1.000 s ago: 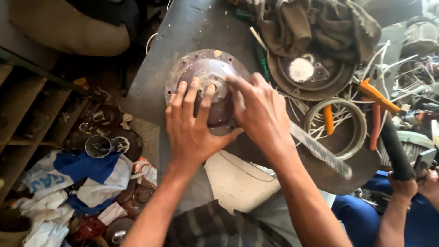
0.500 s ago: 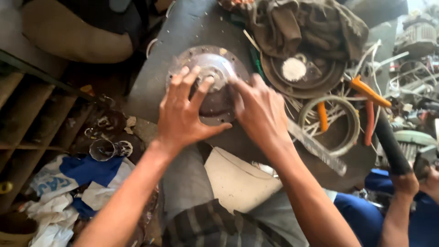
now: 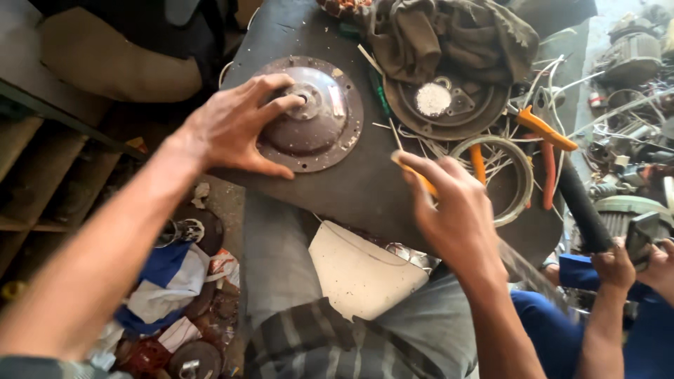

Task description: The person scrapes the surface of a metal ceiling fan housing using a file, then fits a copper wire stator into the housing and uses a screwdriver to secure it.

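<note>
Upper middle of the frame: a round motor cover lies flat on the dark counter, domed side up.
Left hand: the left hand rests spread on the cover's left flank, fingers released and reaching to the hub, thumb down at the lower rim.
Right hand: the right hand, centre of the frame, is clenched round a yellow-handled tool; only the handle's end shows, so its kind is unclear.
Cover's bearing: its axis points straight up toward the camera through the central hub; being round, it has no long axis across the counter, only a flanged rim ringed with bolt holes.
Doing it well: in my judgement the spread palm should press evenly so the disc cannot spin or rock, with fingertips kept off the hub before the tool comes near.
Upper right: a second cover lies under a rag, with wire loops and orange pliers beside it.
Lower right edge: another person's hand grips a black bar.
</note>
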